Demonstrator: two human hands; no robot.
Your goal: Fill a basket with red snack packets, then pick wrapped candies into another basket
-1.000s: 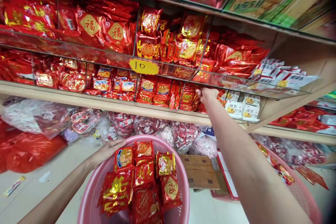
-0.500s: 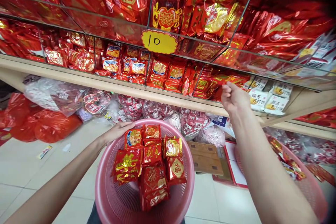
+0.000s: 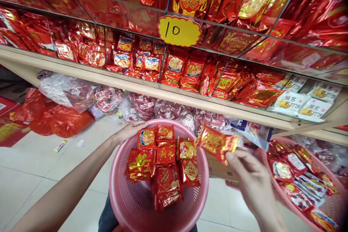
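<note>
My left hand (image 3: 131,130) grips the far left rim of a pink plastic basket (image 3: 119,195). Several red and gold snack packets (image 3: 166,154) lie in it, grouped in small stacks. My right hand (image 3: 248,170) pinches one end of a red and gold snack packet (image 3: 216,141), which hangs in the air just past the basket's right rim. Ahead, the lower shelf compartments hold red packets (image 3: 225,82), packets with blue and white labels (image 3: 122,59) and white packets (image 3: 292,103) at the right.
A yellow price tag (image 3: 179,30) marked 10 sits on the glass divider. A second pink basket (image 3: 281,197) with assorted packets stands at the right. Red plastic bags (image 3: 69,121) and clear bags (image 3: 108,98) lie under the wooden shelf edge (image 3: 130,81). Tiled floor (image 3: 81,163) shows below.
My right hand has come back from the lower shelf toward the basket with a red packet in its fingers. My left hand stays on the rim. The view has shifted, showing more of the second basket.
</note>
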